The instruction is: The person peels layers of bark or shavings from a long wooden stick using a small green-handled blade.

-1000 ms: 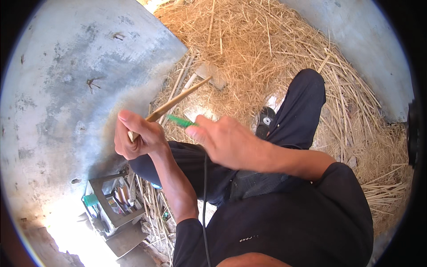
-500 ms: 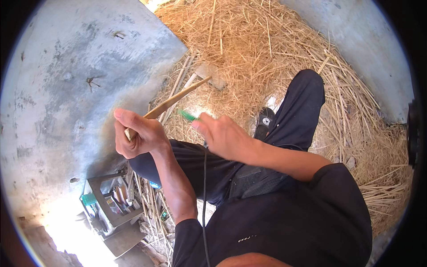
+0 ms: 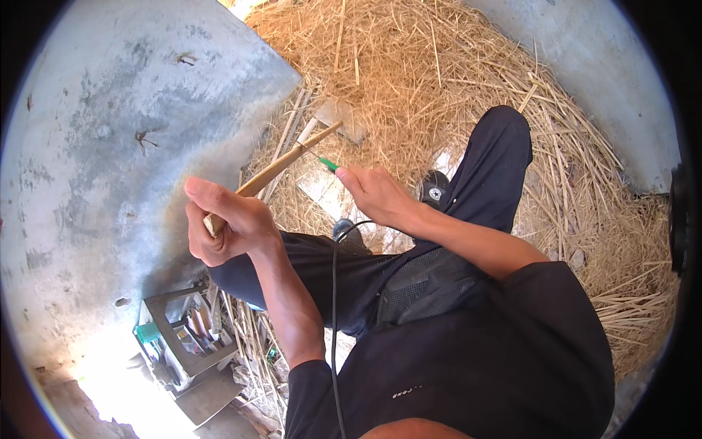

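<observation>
My left hand (image 3: 232, 221) is closed around the near end of a flat, tapering bamboo strip (image 3: 272, 171), which points away to the upper right. In my right hand (image 3: 379, 194) is a slim green-handled tool (image 3: 328, 164). A thin shaft runs from its handle to the strip and seems to touch it a little short of the narrow far end. The tool's exact kind is too small to make out, and the fingers hide part of its handle.
Straw-like shavings and strips (image 3: 409, 66) cover the floor ahead and to the right. Pale blue walls (image 3: 110, 168) rise on both sides. At lower left stands an open box (image 3: 186, 336) with small items. A black cable (image 3: 334, 314) hangs before my body, beside my bent legs.
My right hand has moved away from my body and slightly right, taking the green-handled tool along the strip toward its far end. My left hand and the bamboo strip have barely shifted.
</observation>
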`<state>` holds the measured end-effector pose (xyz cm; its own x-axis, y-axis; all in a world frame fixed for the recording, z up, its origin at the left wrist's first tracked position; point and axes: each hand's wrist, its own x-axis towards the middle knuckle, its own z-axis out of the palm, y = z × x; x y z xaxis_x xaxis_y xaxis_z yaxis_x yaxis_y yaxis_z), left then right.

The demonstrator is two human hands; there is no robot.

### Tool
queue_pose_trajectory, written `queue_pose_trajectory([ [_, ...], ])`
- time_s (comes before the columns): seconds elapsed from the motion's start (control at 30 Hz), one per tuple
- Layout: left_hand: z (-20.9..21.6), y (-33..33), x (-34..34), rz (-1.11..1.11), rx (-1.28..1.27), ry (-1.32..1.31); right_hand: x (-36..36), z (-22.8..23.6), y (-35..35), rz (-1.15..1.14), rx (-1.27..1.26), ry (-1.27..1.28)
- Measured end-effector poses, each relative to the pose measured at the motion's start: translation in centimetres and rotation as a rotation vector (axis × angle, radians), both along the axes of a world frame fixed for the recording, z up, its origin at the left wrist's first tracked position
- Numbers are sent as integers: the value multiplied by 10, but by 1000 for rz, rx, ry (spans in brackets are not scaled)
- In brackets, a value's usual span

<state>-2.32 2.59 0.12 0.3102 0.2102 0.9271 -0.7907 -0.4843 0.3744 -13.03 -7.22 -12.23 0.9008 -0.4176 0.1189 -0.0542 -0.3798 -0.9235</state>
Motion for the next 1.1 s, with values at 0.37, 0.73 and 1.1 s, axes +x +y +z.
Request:
queue_pose_trajectory([
  [0.37,-1,2,-4,-39,32,-27,16,-30,-34,54,-125,223],
  [0.73,-2,3,8,-52,38,-86,33,-47,-31,31,54,287],
  [1.1,-3,4,3,-175,25,-62,24,-34,-19,-35,-91,11],
])
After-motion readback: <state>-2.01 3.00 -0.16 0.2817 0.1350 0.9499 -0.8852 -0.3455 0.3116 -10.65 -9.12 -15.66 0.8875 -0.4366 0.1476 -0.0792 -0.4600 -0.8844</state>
